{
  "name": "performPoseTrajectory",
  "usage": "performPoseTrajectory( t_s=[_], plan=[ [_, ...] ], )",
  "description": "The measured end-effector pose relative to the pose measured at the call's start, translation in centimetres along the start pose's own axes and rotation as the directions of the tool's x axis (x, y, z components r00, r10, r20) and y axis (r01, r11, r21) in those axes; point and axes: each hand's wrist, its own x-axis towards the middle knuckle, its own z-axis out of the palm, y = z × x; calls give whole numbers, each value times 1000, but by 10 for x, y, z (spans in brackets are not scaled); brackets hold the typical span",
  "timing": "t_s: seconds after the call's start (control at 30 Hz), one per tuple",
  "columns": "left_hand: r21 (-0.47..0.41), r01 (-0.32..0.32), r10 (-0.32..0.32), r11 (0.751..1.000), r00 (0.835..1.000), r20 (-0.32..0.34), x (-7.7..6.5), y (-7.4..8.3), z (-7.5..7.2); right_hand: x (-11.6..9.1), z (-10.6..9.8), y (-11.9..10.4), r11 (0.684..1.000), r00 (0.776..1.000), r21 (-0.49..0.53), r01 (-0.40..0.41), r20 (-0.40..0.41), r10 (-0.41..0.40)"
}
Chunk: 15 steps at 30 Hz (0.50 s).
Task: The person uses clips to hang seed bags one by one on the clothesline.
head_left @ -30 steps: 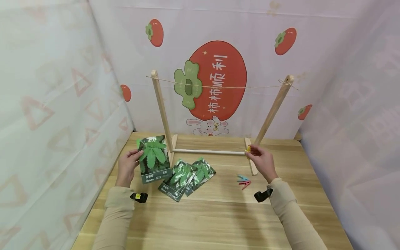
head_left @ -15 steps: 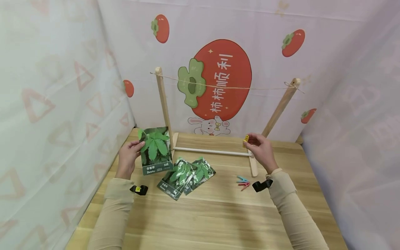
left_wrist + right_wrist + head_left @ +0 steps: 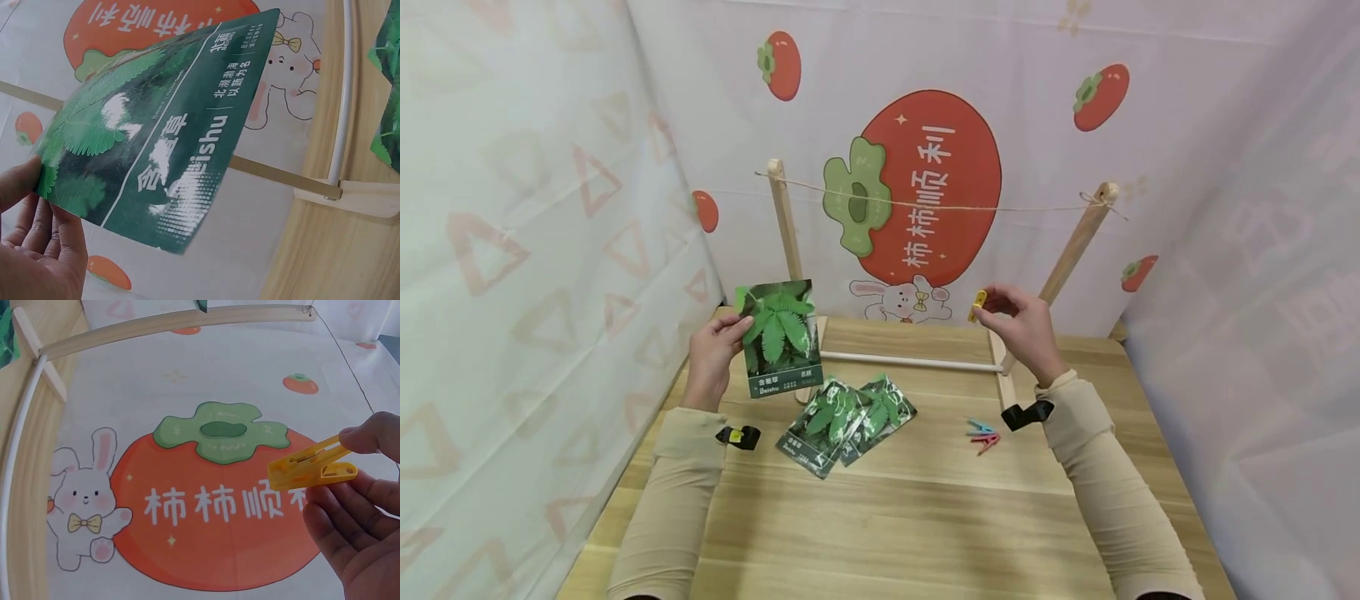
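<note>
My left hand (image 3: 711, 357) pinches a green seed packet (image 3: 781, 337) by its left edge, holding it upright in front of the frame's left post. In the left wrist view the packet (image 3: 156, 131) tilts, its leaf picture and white lettering showing. Between thumb and fingers of my right hand (image 3: 1024, 327) is a yellow clothespin (image 3: 977, 306). The right wrist view shows the clothespin (image 3: 309, 467) held by its handles. Both hands are below the string (image 3: 955, 207) tied between two wooden posts. Two more seed packets (image 3: 820, 425) lie overlapping on the table.
A blue clothespin (image 3: 981, 428) and a pink clothespin (image 3: 988, 443) lie on the wooden table (image 3: 880, 525) at right. A white rod (image 3: 917, 362) joins the feet of the posts, including the right post (image 3: 1078, 237). Printed cloth (image 3: 1037, 42) walls surround the table.
Both hands have risen, the left with its seed packet and the right with the yellow clothespin. The right hand has also shifted slightly left, away from the right post's foot. The head view has shifted slightly.
</note>
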Motion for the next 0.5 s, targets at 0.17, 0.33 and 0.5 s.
performPoseTrajectory(
  t_s=[0.17,0.33,0.5],
  plan=[
    [-65,-25,26,998,1000,12,0,10,9,11,-2,-13,1000,1000,16,14,10,-14],
    [-105,-64,65,992,998,14,0,17,19,19,-1,-22,999,999,41,35,10,-36],
    [-129,-77,78,989,997,5,0,21,24,27,0,-32,994,996,60,89,18,-90]
  ],
)
